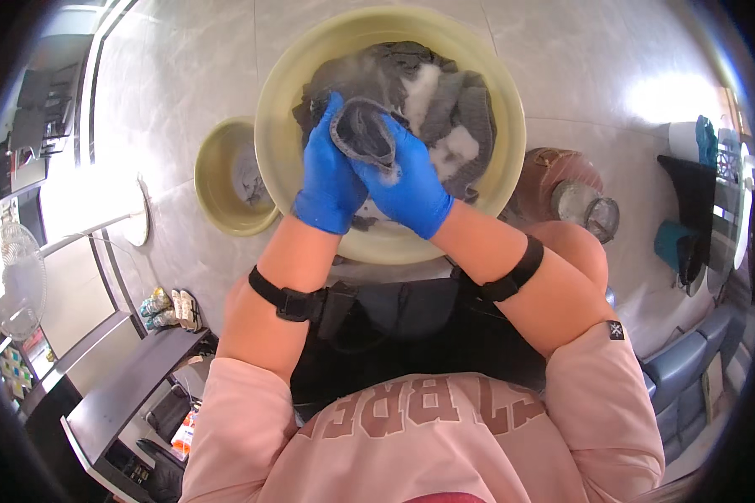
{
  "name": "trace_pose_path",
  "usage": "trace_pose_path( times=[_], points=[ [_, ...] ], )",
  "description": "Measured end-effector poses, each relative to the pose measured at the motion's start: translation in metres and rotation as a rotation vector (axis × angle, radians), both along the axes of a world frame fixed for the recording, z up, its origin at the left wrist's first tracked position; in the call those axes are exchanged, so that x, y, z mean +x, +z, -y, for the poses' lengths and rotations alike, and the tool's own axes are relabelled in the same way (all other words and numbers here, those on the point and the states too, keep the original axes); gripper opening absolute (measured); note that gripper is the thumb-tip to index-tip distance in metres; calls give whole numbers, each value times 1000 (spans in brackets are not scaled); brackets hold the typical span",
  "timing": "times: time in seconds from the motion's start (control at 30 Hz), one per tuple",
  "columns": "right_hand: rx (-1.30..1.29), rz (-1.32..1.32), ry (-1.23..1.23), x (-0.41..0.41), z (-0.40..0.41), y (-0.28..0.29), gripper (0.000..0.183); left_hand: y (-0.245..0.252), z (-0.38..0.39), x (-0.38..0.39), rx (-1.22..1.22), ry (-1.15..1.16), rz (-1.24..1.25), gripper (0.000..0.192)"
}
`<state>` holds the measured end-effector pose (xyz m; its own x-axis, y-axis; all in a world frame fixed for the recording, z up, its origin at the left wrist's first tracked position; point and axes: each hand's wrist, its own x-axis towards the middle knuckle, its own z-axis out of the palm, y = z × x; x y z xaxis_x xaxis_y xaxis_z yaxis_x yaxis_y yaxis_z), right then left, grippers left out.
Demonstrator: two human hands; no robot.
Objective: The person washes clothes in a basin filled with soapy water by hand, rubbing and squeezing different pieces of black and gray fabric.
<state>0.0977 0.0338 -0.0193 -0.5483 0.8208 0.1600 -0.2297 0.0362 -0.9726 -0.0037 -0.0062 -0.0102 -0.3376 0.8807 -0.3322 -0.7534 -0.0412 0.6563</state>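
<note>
Both of my hands wear blue rubber gloves and work over a large pale-yellow plastic basin [277,144]. My left hand [333,176] grips the left side of a dark grey wet cloth piece [365,135], whose rounded opening faces up. My right hand [409,179] holds the same piece by its right side; the fingers are partly hidden behind the fabric. Beneath and behind it, a heap of dark grey wet fabric [472,113] fills much of the basin. White suds [456,151] lie on this heap and a little foam clings to my right glove.
A smaller yellow basin [211,182] with pale grey contents stands left of the large one. To the right are a brown rounded container [553,173] and a metal tin [576,201]. A standing fan [19,283], shoes [185,308] and a dark bench [132,390] are at left.
</note>
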Motion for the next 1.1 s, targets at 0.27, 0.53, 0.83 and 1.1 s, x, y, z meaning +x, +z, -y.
trace_pose_path(
  times=[0.27, 0.53, 0.83, 1.1],
  points=[
    [540, 605, -101, -4, -17, 6, 41, 0, 1, 14, -36, 190, 156, 39],
    [630, 419, -217, -10, -21, -20, 44, -25, -5, 9, -38, 45, -406, 36],
    [341, 358, -90, -10, -22, -26, 30, -47, -2, 1, -251, -69, -1494, 30],
    [1271, 1109, -12, 14, -79, -37, 36, -6, -8, -13, -209, -53, -905, 32]
  ],
)
